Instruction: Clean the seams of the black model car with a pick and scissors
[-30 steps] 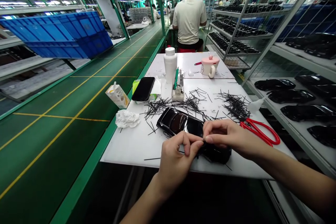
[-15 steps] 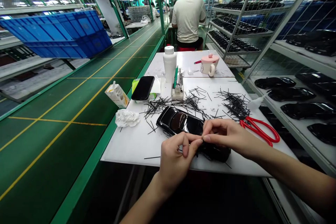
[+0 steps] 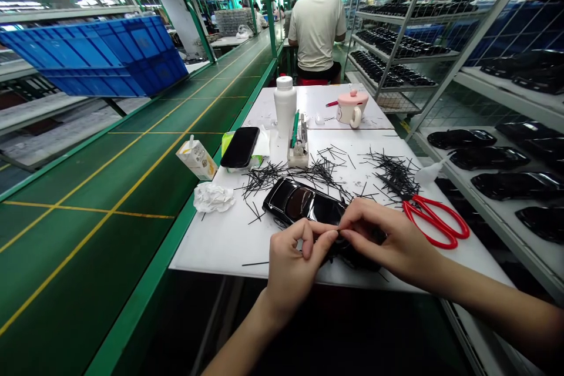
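Left hand (image 3: pixel 293 261): is pressing thumb and forefinger together in a tight grip over the black model car; anything between the tips is too small to tell.
Right hand (image 3: pixel 394 241): is bringing its thumb and forefinger together right at the left hand's fingertips, partly covering the car; what it may be pinching is hidden.
Black model car (image 3: pixel 299 202): is resting on the white counter (image 3: pixel 211 249), lying at a slant beneath and beyond the hands.
Black strips (image 3: pixel 324 171): are lying scattered in loose heaps beyond the car and around the dark end of the red-handled scissors (image 3: pixel 436 221).
Phone (image 3: pixel 241 147): is lying near the white bottle (image 3: pixel 285 108), which is standing upright.
Carton (image 3: pixel 197 158): is leaning beyond the crumpled tissue (image 3: pixel 214 197), near the green conveyor (image 3: pixel 132 188).
Lidded mug (image 3: pixel 351 110): is standing toward the far end.
Person (image 3: pixel 318 29): is sitting farther off, back turned.
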The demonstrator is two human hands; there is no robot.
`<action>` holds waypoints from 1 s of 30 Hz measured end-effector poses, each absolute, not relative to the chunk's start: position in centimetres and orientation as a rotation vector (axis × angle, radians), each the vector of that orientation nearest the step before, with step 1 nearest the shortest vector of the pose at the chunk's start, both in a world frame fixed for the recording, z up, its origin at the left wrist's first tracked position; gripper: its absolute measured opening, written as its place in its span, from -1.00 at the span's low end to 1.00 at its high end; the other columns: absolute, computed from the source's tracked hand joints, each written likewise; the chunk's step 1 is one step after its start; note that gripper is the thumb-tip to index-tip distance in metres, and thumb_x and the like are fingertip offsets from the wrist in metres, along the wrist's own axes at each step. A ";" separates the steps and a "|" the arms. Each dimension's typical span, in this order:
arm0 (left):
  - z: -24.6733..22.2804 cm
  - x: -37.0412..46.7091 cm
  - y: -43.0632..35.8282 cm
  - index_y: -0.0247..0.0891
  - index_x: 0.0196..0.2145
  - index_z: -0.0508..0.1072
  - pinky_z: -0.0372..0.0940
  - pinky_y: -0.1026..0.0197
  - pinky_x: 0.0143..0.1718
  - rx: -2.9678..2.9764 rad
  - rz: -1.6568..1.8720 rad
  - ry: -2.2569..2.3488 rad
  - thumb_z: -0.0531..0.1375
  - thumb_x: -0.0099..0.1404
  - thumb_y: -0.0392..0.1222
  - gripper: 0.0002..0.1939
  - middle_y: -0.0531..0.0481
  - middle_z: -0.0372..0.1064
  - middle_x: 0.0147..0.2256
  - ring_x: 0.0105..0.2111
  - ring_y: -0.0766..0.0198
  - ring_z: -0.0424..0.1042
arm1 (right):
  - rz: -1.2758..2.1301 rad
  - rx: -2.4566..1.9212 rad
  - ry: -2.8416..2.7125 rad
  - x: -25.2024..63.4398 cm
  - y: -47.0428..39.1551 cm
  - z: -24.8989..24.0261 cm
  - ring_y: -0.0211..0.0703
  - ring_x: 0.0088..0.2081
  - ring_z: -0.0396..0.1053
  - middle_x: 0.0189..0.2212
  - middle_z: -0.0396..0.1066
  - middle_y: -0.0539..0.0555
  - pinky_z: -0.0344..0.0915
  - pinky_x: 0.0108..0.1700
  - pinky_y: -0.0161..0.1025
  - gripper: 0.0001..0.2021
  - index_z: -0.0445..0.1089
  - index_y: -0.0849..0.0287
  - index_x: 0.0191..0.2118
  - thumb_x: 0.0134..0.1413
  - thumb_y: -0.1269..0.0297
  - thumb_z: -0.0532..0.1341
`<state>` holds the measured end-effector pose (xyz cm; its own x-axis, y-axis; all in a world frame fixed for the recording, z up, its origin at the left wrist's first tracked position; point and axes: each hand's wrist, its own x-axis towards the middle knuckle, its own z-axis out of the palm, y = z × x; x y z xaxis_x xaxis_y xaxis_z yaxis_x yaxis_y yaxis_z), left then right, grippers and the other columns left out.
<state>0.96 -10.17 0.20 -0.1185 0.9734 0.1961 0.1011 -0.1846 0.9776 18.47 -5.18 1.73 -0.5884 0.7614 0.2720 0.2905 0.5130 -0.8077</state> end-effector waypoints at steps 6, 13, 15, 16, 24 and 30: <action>0.2 0.9 -10.5 -0.19 -0.63 0.02 0.38 0.26 -0.32 1.457 1.396 1.295 0.25 0.25 -0.31 -0.52 0.03 0.58 -0.38 -0.38 0.26 0.56 | 0.845 -0.827 -2.205 18.2 -5.3 1.7 -0.28 -0.47 0.20 -0.44 0.29 -0.01 0.14 -0.44 -0.31 -0.92 0.31 0.11 -0.32 0.17 0.44 0.15; 0.4 0.6 -10.4 -0.17 -0.60 0.04 0.40 0.20 -0.26 1.554 1.313 1.242 0.21 0.24 -0.33 -0.58 -0.04 0.59 -0.20 -0.28 0.21 0.57 | 0.613 -0.763 -2.278 17.7 -5.6 1.7 -0.28 -0.49 0.22 -0.46 0.30 0.01 0.13 -0.48 -0.32 -0.89 0.25 0.11 -0.34 0.17 0.46 0.11; 0.4 0.6 -10.5 -0.17 -0.61 0.03 0.39 0.20 -0.25 1.576 1.318 1.266 0.20 0.25 -0.33 -0.58 -0.03 0.59 -0.24 -0.31 0.22 0.56 | 0.542 -0.728 -2.307 17.6 -5.7 1.6 -0.27 -0.46 0.25 -0.46 0.31 0.02 0.15 -0.46 -0.31 -0.89 0.25 0.11 -0.32 0.19 0.47 0.09; 0.4 0.6 -10.5 -0.17 -0.61 0.02 0.39 0.20 -0.25 1.582 1.323 1.278 0.19 0.25 -0.33 -0.58 -0.02 0.59 -0.26 -0.32 0.22 0.55 | 0.512 -0.717 -2.318 17.6 -5.7 1.6 -0.25 -0.45 0.26 -0.45 0.31 0.02 0.16 -0.44 -0.30 -0.89 0.24 0.11 -0.31 0.20 0.47 0.08; -1.1 -1.8 -9.6 -0.17 -0.61 0.02 0.37 0.19 -0.19 1.631 1.325 1.406 0.17 0.27 -0.32 -0.58 -0.03 0.57 -0.31 -0.26 0.22 0.55 | 0.664 -0.802 -2.243 17.7 -6.2 2.2 -0.27 -0.48 0.21 -0.48 0.26 -0.01 0.15 -0.46 -0.30 -0.85 0.19 0.08 -0.36 0.11 0.50 0.08; -1.7 -3.7 -9.2 -0.17 -0.57 0.11 0.35 0.06 -0.07 1.787 1.324 1.367 0.23 0.22 -0.32 -0.65 -0.10 0.56 -0.20 -0.13 0.14 0.49 | 0.972 -0.892 -2.153 17.3 -6.1 2.4 -0.28 -0.50 0.20 -0.50 0.25 -0.03 0.17 -0.47 -0.32 -0.88 0.25 0.08 -0.39 0.05 0.47 0.13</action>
<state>-3.66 -9.20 -1.66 0.0104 0.9244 0.3812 0.4108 -0.3515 0.8412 17.29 -6.09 2.38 -0.5894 0.7695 0.2460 0.3243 0.5043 -0.8003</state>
